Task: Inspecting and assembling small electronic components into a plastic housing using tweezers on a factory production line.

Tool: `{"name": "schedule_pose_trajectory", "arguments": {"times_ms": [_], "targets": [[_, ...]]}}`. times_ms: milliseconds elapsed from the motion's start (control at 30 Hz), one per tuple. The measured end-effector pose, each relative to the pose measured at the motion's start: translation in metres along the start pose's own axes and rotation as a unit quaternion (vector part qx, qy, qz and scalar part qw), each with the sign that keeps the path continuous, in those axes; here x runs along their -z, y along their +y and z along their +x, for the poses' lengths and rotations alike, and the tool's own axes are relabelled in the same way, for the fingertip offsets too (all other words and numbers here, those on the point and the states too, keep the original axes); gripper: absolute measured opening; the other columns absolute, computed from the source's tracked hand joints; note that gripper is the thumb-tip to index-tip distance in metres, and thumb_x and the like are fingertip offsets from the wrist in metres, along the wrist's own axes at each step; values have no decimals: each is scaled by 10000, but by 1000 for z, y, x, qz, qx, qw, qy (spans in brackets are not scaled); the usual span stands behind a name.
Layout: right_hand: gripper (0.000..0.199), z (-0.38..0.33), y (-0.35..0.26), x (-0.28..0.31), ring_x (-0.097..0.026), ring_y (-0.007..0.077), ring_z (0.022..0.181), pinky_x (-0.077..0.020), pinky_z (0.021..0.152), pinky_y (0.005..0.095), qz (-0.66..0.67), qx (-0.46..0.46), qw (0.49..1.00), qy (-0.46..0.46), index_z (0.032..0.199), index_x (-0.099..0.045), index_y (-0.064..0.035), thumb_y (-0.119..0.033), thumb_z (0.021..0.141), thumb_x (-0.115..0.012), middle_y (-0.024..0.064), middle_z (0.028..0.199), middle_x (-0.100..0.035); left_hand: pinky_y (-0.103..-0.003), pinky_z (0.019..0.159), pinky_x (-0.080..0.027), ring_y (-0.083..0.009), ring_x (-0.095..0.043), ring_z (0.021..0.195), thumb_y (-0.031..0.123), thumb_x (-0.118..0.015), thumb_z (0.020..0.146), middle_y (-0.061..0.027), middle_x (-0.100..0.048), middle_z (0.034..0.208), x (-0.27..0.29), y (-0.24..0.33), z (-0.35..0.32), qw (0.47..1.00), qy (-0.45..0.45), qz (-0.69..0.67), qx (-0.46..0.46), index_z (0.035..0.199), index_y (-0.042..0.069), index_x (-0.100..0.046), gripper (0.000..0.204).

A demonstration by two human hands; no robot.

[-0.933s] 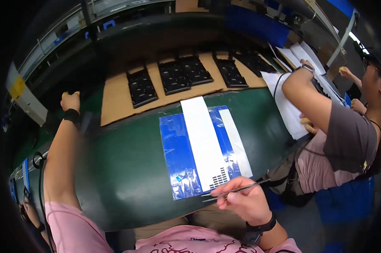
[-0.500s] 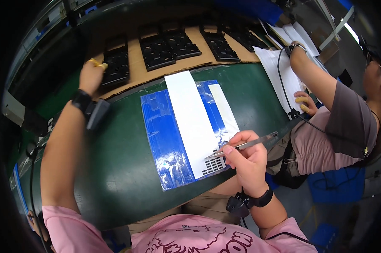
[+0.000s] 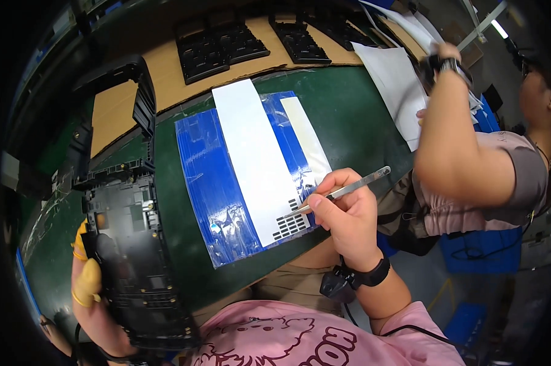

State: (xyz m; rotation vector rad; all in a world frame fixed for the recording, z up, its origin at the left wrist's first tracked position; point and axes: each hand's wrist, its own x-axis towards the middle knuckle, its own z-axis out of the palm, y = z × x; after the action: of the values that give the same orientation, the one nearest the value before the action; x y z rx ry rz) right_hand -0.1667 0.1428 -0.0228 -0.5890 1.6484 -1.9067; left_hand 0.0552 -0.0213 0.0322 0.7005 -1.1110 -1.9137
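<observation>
My left hand point(image 3: 91, 283), with yellow finger covers, grips a long black plastic housing point(image 3: 135, 244) at its left edge. Raised on my left side, the housing has an open frame at its far end and a panel with ribs and small brass-coloured inserts at its near end; it hides part of my fingers. Steel tweezers point(image 3: 373, 177) are pinched in my right hand point(image 3: 352, 216). Their tips meet the rows of small black rectangular stickers point(image 3: 291, 227) at the near end of a white strip point(image 3: 251, 146). That strip lies across a blue plastic-wrapped board point(image 3: 205, 177).
Several similar black housings point(image 3: 300, 46) lie on cardboard point(image 3: 257, 64) along the back of the green table point(image 3: 349, 116). A narrower pale strip point(image 3: 306, 137) lies beside the white one. At the right, a co-worker's arm point(image 3: 449, 146) reaches over white sheets point(image 3: 388, 85).
My left hand has lifted the leftmost black housing off the cardboard and brought it toward me. The tweezers stay over the black stickers. The co-worker's arm has shifted.
</observation>
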Motion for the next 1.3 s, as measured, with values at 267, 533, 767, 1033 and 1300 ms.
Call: {"name": "schedule_pose_trajectory", "arguments": {"times_ms": [267,533,767,1033,1300], "targets": [[154,-3,2,-3,-533,65,622,-403,526,172,-13,-6,1000,23,870,-473,-5,28,762,-578,58,744,-572,-288,782,-474,-143,-551,929,289,-382,925,-69,-534,1076,-24,-69,4,998,48,-29,-25,1209,31,-417,386],[176,-26,-19,-28,-593,155,761,-474,688,250,127,73,986,-76,897,-430,8,55,775,-548,168,819,-609,-289,759,-476,-126,-516,854,240,-458,897,-52,-495,1050,-29,-70,2,987,19,-142,76,1241,81,-334,399],[200,-28,-18,-75,-607,233,688,-496,655,307,42,22,991,-123,868,-414,-2,39,747,-568,201,737,-585,-292,792,-470,-140,-516,912,203,-465,895,-68,-495,1080,-27,-63,2,977,8,-181,113,1246,83,-331,394],[162,-30,-8,-83,-592,132,778,-470,678,214,89,31,983,-155,905,-460,36,66,779,-558,145,842,-596,-274,772,-471,-132,-521,900,181,-469,893,-71,-501,1074,-20,-64,0,976,-1,-195,98,1247,68,-332,396],[168,-27,-9,-83,-595,142,782,-477,688,227,96,24,982,-160,912,-454,26,62,782,-555,148,837,-601,-272,786,-465,-132,-526,907,168,-469,892,-76,-508,1078,-21,-64,2,977,0,-196,88,1237,60,-346,382]]}}
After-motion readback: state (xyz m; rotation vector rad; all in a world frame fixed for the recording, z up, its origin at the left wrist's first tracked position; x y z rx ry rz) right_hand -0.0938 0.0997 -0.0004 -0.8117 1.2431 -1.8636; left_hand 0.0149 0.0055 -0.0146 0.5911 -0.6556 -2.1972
